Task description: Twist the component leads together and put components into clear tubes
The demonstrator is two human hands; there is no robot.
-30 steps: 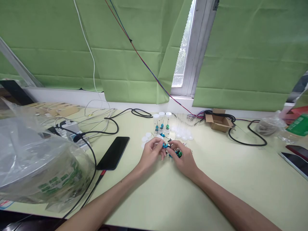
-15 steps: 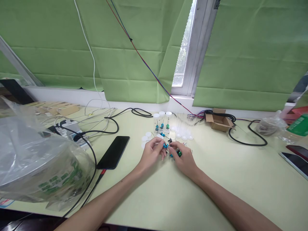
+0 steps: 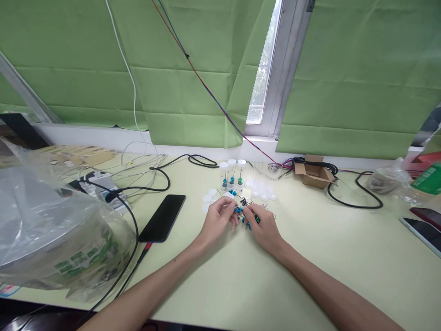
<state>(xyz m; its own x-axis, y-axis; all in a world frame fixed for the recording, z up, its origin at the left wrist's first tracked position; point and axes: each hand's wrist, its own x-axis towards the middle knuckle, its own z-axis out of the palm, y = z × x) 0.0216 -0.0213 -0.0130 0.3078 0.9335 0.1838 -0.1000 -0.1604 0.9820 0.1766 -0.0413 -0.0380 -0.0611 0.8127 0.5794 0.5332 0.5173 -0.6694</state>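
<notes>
My left hand [image 3: 220,216] pinches a small blue part [image 3: 237,209] with a thin metal rod that points left. Against the right end of this part are the closed fingertips of my right hand [image 3: 260,223]; what they grip is too small to make out. More small blue pieces [image 3: 246,224] and a green one [image 3: 257,219] show under and beside the right hand, partly hidden. Just beyond the fingers lie a black piece [image 3: 244,202] and another blue part [image 3: 233,192]. Behind them stand three clear vials [image 3: 232,177] with white caps, each with a blue or green part inside.
White caps [image 3: 264,197] lie on both sides of the parts. A black phone [image 3: 163,218] is left of my hands, near a large plastic-wrapped tub [image 3: 69,230] and tangled cables [image 3: 165,177]. An open cardboard box [image 3: 314,174] sits back right; two phones [image 3: 422,234] lie far right.
The fingertips of my right hand have shifted slightly against the blue part. My left hand stays almost where it was.
</notes>
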